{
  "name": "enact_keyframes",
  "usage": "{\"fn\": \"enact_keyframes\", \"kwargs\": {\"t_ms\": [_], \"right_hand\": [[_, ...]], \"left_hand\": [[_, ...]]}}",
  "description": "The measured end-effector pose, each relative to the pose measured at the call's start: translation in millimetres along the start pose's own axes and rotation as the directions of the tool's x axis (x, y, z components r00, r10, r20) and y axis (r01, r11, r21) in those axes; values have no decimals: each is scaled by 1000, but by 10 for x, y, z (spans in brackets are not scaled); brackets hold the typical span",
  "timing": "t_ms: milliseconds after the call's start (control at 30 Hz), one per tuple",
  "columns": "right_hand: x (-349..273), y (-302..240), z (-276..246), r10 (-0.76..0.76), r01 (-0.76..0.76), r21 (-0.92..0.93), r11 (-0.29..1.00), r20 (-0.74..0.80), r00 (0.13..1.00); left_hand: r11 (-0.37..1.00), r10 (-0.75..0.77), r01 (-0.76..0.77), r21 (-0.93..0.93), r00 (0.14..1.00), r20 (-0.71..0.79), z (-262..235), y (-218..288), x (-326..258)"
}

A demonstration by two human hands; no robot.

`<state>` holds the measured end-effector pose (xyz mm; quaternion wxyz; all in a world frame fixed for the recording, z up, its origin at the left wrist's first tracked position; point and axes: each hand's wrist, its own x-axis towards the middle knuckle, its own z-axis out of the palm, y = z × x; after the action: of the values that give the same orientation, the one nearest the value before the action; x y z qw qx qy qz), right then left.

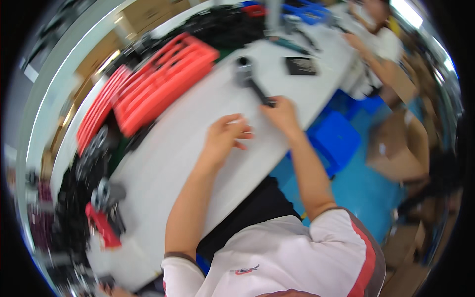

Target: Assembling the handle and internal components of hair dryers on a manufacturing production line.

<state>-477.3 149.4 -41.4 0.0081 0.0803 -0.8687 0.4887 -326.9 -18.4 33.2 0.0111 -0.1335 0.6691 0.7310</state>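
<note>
My right hand (280, 115) is closed on the end of a black-handled grey tool (257, 90), whose round, hollow-looking head points away from me over the white table (193, 143). I cannot make out its exact kind. To the left of it, my left hand (228, 134) hovers above the tabletop with its fingers apart and slightly curled, blurred by motion. Nothing clear shows in it. Beyond my right hand lies a flat black rectangular piece (301, 66).
Red slotted trays (166, 81) line the table's far left edge, with black parts (227, 24) behind. A red-and-grey tool (106, 218) lies at the near left. Another person (381, 49) works at the far right. A blue stool (336, 138) and cardboard box (401, 146) stand right.
</note>
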Motion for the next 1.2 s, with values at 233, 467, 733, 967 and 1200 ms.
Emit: {"fn": "enact_keyframes", "kwargs": {"t_ms": [233, 467, 733, 967, 1200], "right_hand": [[-26, -217, -106, 0, 5, -93, 996, 58, 998], [41, -105, 25, -215, 210, -409, 888, 35, 976], [-117, -222, -114, -154, 187, -387, 903, 115, 981], [131, -94, -422, 36, -47, -121, 992, -89, 995], [-111, -205, -840, 40, 50, 312, 949, -275, 961]], "left_hand": [[998, -3, -11, -62, 977, -213, -511, -209, -1313], [992, 87, 7, 127, 694, -715, -888, -695, -2328], [380, 805, 466, 799, 259, -533, -1751, -827, -2773], [-67, 648, 796, 602, 494, -580, -2282, -534, -2839], [-115, 453, 821, 559, 544, -706, -2484, -476, -2597]]}}
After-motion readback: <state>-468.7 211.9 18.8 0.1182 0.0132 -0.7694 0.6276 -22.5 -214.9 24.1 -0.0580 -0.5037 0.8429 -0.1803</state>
